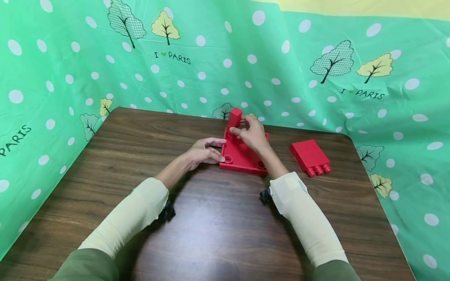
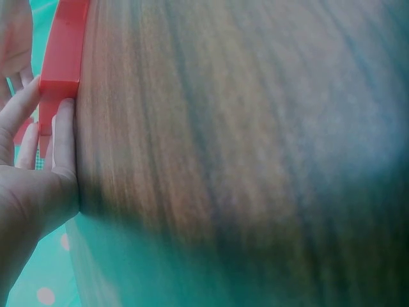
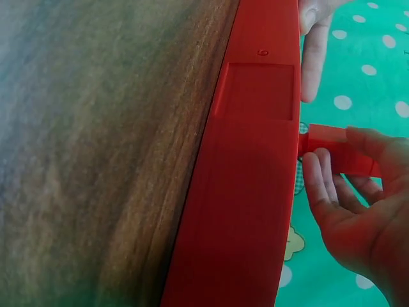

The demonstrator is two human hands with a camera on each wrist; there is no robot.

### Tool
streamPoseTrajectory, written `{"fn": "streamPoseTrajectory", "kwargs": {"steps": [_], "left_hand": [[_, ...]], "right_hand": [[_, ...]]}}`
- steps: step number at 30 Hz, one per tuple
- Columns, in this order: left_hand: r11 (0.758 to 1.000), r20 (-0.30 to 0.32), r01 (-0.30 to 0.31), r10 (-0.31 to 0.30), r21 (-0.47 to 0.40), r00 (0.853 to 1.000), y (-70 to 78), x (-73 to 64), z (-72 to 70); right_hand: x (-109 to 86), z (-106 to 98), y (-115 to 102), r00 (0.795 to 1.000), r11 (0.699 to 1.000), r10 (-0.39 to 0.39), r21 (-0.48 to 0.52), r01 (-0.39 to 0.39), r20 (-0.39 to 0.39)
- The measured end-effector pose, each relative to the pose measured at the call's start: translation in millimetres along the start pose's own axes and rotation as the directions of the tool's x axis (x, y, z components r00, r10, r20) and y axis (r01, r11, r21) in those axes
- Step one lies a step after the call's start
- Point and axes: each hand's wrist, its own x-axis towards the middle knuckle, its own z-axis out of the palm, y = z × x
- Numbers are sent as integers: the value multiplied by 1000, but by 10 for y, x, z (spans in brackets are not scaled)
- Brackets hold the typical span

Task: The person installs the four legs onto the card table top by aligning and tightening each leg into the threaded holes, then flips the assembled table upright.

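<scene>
Pale sleeves [image 1: 130, 212] nearest, red post [image 1: 234, 117] pinched beyond

The post is held upright at the far left corner of the red tray [image 1: 242, 169], pinched between thumb and fingers of the right hand [image 1: 253, 134]. The tray's left side is touched by the left hand [image 1: 204, 152], fingers spread.
</scene>
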Motion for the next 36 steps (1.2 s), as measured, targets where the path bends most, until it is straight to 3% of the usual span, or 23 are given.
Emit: {"fn": "streamPoseTrajectory", "kwargs": {"steps": [8,22,36], "left_hand": [[1000,6,-4,4,-2,1000,4,11,13],[1000,8,-6,6,1,1000,15,29,36],[1000,-11,-3,3,4,1000,-7,0,30]], "right_hand": [[28,2,24,999,997,-17,-76,20,41],[87,121,18,999,994,5,113,0,-48],[-8,113,11,1000,997,0,83,2,-25]]}}
